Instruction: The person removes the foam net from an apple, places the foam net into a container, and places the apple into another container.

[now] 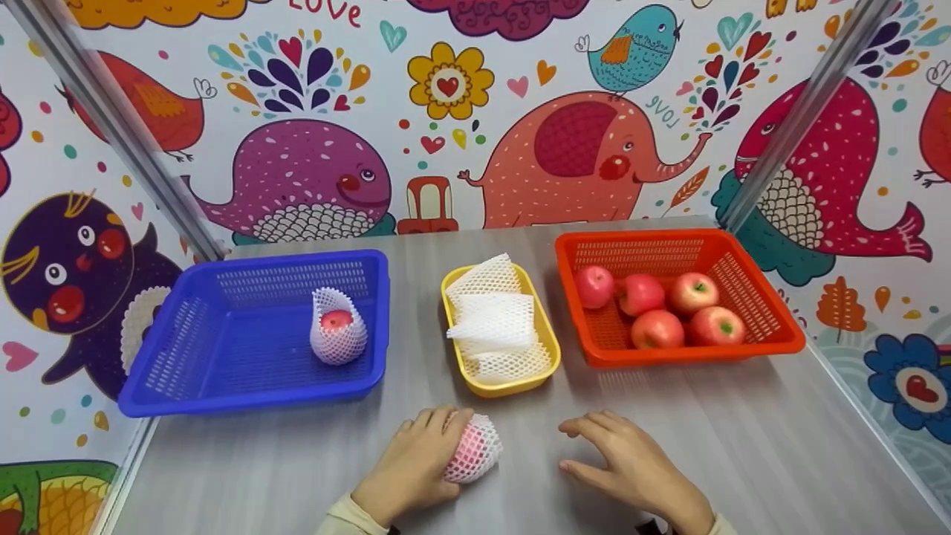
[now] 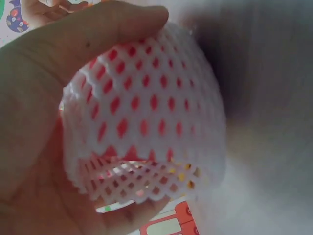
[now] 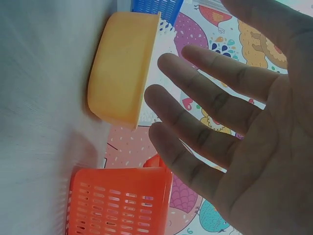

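My left hand (image 1: 420, 464) grips an apple in a white foam net (image 1: 475, 449) at the front middle of the table. In the left wrist view the netted apple (image 2: 146, 107) shows red through the mesh, with thumb and fingers around it and the net's free rim beyond the fruit. My right hand (image 1: 631, 464) is apart from it on the right, holding nothing; its fingers look spread and relaxed in the right wrist view. Nearest ahead stands a yellow basket (image 1: 513, 388) with several white foam nets (image 1: 494, 319).
At the left, a blue basket (image 1: 252, 401) holds one netted apple (image 1: 338, 338). A red basket (image 1: 683, 355) at the right holds several bare apples (image 1: 657, 329). All three baskets stand on the grey table (image 1: 282, 468) before a patterned wall.
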{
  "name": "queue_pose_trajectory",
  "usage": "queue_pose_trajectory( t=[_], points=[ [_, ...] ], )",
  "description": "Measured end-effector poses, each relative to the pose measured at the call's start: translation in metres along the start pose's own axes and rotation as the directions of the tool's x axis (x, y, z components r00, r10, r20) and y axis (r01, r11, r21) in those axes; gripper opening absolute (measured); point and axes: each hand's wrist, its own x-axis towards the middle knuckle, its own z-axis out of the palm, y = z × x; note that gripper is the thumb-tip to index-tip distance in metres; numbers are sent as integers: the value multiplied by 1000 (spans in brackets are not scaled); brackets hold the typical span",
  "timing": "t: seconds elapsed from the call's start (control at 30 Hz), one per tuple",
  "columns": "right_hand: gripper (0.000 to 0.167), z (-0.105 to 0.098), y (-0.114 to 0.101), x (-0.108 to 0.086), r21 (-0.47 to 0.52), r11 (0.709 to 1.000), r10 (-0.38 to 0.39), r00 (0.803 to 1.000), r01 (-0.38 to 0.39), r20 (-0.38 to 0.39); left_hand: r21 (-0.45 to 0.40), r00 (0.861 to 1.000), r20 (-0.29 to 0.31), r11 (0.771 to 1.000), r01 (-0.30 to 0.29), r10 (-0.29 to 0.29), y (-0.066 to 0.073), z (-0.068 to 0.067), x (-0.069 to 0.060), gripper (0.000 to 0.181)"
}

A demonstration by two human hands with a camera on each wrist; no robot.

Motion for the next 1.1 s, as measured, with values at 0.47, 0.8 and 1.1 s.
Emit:
queue_pose_trajectory(
  t=[0.47, 0.8, 1.1],
  points=[
    [28, 7, 1, 3, 19, 999, -47, 998, 48, -45, -40, 998, -16, 997, 60, -61, 2, -2, -3, 101],
    [23, 19, -7, 15, 88, 984, -139, 979, 154, -152, -18, 997, -60, 998, -55, 54, 24, -11, -1, 106],
    [40, 34, -16, 20, 97, 965, -234, 966, 245, -111, -13, 986, -95, 991, -137, 135, 35, -9, 3, 107]
  ],
)
